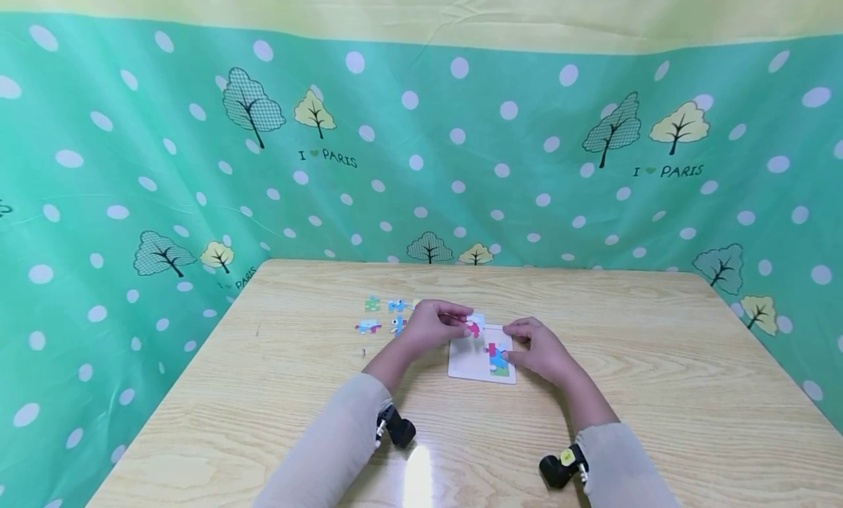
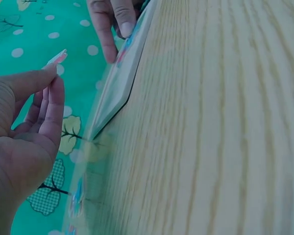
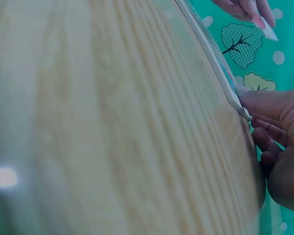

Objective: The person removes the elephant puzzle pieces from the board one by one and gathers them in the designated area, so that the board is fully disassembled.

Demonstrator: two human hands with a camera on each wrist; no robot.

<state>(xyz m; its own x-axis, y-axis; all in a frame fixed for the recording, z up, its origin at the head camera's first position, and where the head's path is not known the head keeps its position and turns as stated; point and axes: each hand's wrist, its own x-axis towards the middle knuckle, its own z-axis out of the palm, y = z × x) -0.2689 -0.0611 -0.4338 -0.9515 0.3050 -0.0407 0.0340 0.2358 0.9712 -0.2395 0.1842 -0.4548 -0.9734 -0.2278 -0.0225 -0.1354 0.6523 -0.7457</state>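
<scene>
My left hand [image 1: 431, 325] pinches a jigsaw piece [image 1: 473, 326] with white and pink on it, between thumb and fingertips. In the left wrist view that piece [image 2: 58, 58] is tilted up, above the white puzzle board [image 2: 118, 88]. The board [image 1: 466, 360] lies flat on the table, with joined blue, red and green pieces [image 1: 498, 358] along its right side. At the board's right edge, my right hand [image 1: 543, 350] grips it, thumb on top near the joined pieces. In the right wrist view, the other fingers [image 3: 264, 139] curl beside the board's edge.
Several loose jigsaw pieces [image 1: 367, 326] lie left of the board, partly hidden by my left hand. A tiny object [image 1: 364, 353] sits nearer me. The wooden table [image 1: 316, 420] ends at a green dotted cloth [image 1: 369, 200] behind it.
</scene>
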